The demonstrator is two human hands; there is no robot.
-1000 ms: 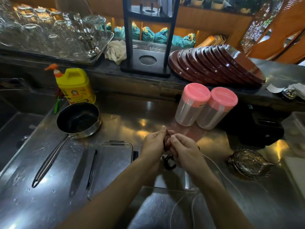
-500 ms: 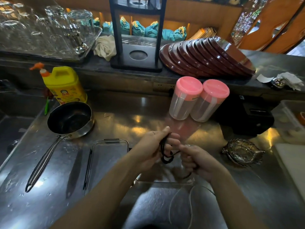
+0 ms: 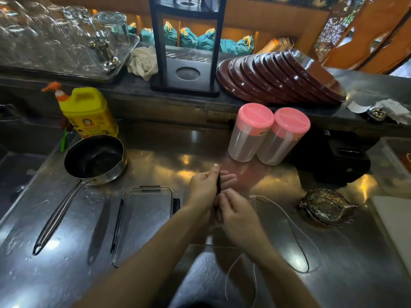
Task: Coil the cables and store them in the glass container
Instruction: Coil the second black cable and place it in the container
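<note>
My left hand (image 3: 203,188) is closed around a small coil of black cable (image 3: 219,185), which shows edge on between thumb and fingers. My right hand (image 3: 236,215) sits just below, its fingertips pinching the lower end of the same coil. A white cable (image 3: 291,223) lies loose on the steel counter to the right and loops back toward me. The glass container (image 3: 224,246) is under my wrists; only a faint clear edge shows. Its clear clip lid (image 3: 142,225) lies flat to the left of my hands.
A saucepan (image 3: 95,160) with a long handle and a yellow soap bottle (image 3: 87,113) stand at the left. Two pink-lidded jars (image 3: 269,134) stand behind my hands. A metal leaf-shaped dish (image 3: 327,206) sits at the right, and a sink (image 3: 13,174) lies far left.
The black loops, spread open between my hands half a second ago, are now gathered tight in my left hand. My right hand has moved in close under it.
</note>
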